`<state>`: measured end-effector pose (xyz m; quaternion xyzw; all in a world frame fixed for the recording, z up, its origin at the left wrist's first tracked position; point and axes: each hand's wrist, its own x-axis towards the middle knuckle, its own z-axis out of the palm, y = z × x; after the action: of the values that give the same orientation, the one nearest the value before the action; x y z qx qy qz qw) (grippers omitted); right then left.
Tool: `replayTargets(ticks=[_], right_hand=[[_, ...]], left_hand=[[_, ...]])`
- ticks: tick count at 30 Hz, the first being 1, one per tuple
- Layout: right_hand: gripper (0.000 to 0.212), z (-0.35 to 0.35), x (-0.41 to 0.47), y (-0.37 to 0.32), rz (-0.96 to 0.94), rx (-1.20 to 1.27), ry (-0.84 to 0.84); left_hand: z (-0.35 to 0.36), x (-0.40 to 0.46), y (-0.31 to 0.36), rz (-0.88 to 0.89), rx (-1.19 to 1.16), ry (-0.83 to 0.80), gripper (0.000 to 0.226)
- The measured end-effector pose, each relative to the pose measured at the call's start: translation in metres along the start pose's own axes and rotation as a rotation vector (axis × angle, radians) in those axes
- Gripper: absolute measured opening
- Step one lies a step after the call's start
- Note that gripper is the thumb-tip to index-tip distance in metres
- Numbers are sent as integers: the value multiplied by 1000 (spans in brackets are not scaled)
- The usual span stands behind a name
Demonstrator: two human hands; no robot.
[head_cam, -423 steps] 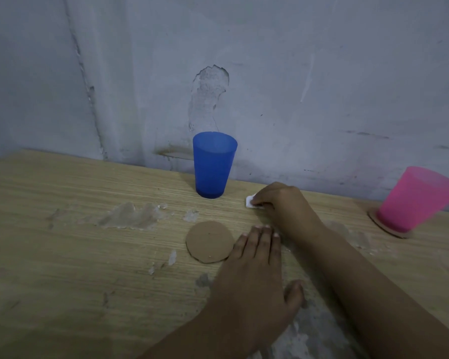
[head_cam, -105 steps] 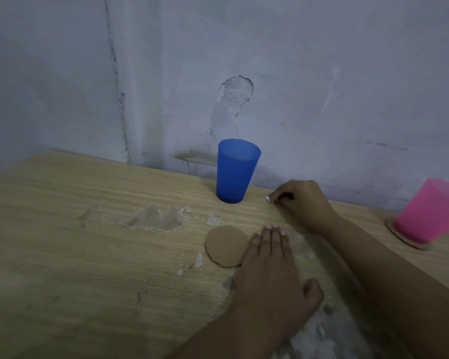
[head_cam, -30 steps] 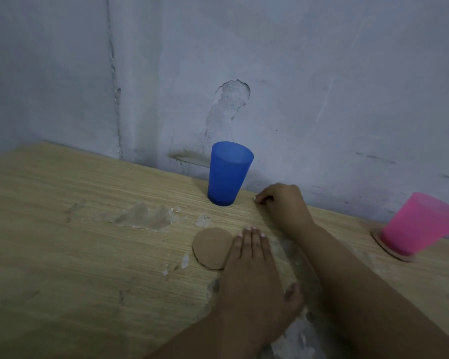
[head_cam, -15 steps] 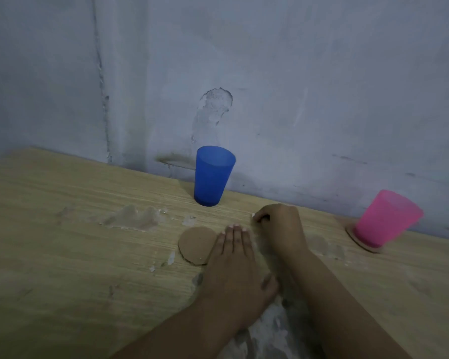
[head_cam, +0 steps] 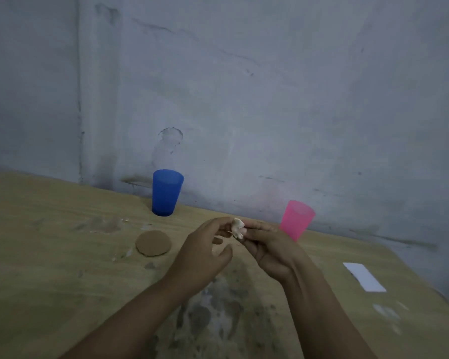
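Half a second ago both hands lay low on the table (head_cam: 49, 255), the left flat beside the cardboard disc and the right curled on the tabletop in front of the blue cup. Now both are lifted clear of the wood and meet in the air, and the view has swung so that more wall and the table's right end show.

In the head view, the crumpled whitish scrap (head_cam: 238, 228) sits between the two hands, in front of the blue cup (head_cam: 166, 193) and to its right, raised above the table. The right hand (head_cam: 270, 252) pinches the scrap between thumb and outstretched fingers. The left hand (head_cam: 205, 252) is loosely curled, its fingertips (head_cam: 227, 224) at the scrap's left edge, while its thumb hangs apart underneath and holds nothing.

The cardboard disc (head_cam: 153, 243) lies flat just in front of the blue cup, left of the left hand. The pink cup (head_cam: 297, 218) stands well to the right of the blue cup, its base hidden behind the right hand. A white paper slip (head_cam: 364, 277) lies flat farther right again and nearer the viewer. The blue cup stands upright close to the grey wall (head_cam: 270, 99).
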<state>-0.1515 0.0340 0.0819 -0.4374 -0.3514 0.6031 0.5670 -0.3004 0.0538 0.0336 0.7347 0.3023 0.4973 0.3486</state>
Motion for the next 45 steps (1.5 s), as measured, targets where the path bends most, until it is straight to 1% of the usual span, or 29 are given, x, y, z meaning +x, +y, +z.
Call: replayTargets(ticks=[2, 4, 6, 9, 13, 14, 16, 20, 22, 24, 26, 28, 29, 31, 33, 34, 36, 38, 39, 43, 45], right_hand=[[21, -1, -30, -11, -34, 32, 2], [27, -4, -56, -18, -54, 76, 27], [28, -6, -88, -28, -94, 113, 42], [25, -11, -131, -35, -160, 181, 91], [21, -26, -188, -37, -249, 276, 211], [22, -28, -201, -38, -277, 280, 236], [28, -38, -229, -38, -342, 268, 273], [19, -61, -282, -35, -447, 248, 317], [19, -81, -311, -31, -488, 217, 367], [18, -101, -340, -25, -540, 151, 413], [24, -116, -365, -19, -585, 40, 469], [32, -136, -393, -8, -610, -94, 593], [33, -145, -404, -3, -624, -151, 642], [31, -165, -430, 9, -641, -213, 730], [29, -187, -456, 23, -647, -225, 787], [30, -195, -463, 28, -649, -226, 800], [34, -217, -487, 45, -627, -194, 830], [40, -239, -505, 65, -606, -125, 839], [39, -251, -511, 76, -587, -78, 861], [14, -298, -535, 128, -500, 170, 1004], [13, -319, -545, 154, -428, 281, 1072]], left_hand=[[5, -7, 26, 58, -66, 20, 44], [9, -14, 50, 92, -135, 32, 37], [16, -21, 77, 132, -160, 22, 32], [30, -34, 113, 251, -100, 21, 25], [55, -54, 152, 502, 90, -32, 19], [61, -59, 159, 550, 121, -34, 18], [76, -69, 174, 615, 145, -51, 16], [110, -89, 201, 717, 134, -95, 14], [133, -103, 215, 731, 109, -127, 11], [158, -118, 227, 696, 62, -191, 7], [179, -131, 236, 628, 23, -255, 4], [207, -149, 245, 542, -21, -347, 2], [218, -157, 249, 490, -44, -396, 2], [247, -179, 255, 332, -137, -503, 11], [276, -199, 259, 112, -280, -607, 28], [285, -205, 259, 30, -343, -643, 34], [314, -224, 255, -102, -436, -739, 37], [341, -245, 250, -184, -480, -804, 36], [355, -255, 246, -214, -481, -825, 35], [407, -303, 224, -325, -427, -923, 31], [434, -325, 208, -391, -383, -969, 27]])
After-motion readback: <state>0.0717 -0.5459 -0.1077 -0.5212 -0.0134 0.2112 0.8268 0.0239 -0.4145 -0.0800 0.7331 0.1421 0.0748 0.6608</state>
